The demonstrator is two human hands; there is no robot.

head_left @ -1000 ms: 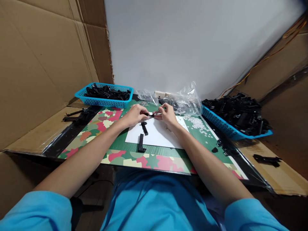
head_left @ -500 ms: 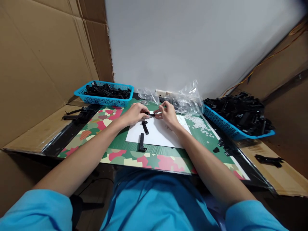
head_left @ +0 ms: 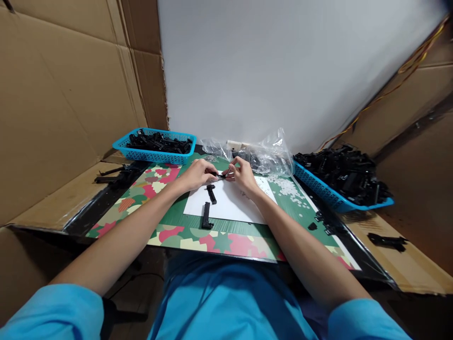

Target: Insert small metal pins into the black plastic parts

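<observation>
My left hand (head_left: pixel 199 174) is closed, its fingertips pinching a small black plastic part (head_left: pixel 221 176) over the white sheet (head_left: pixel 231 208). My right hand (head_left: pixel 243 175) meets it from the other side, fingers pinched round a thin tool (head_left: pixel 230 170) that looks like tweezers, its tip at the black part. The fingers hide much of both. Nearer to me, one long black part (head_left: pixel 211 194) lies on the sheet, and another (head_left: pixel 206 216) straddles the sheet's front left edge. Tiny dark pieces (head_left: pixel 244 194) are scattered beside my right wrist.
Blue baskets heaped with black parts stand at the back left (head_left: pixel 154 156) and right (head_left: pixel 339 203). Clear plastic bags (head_left: pixel 271 156) lie against the wall. Small white pieces (head_left: pixel 288 186) spread over the green mat. Loose black parts lie right (head_left: pixel 387 241) and left (head_left: pixel 115 176). Cardboard walls flank the table.
The camera view has shifted slightly, so the scene sits a little lower. Both hands stay together at the black part, with only slight finger movement.
</observation>
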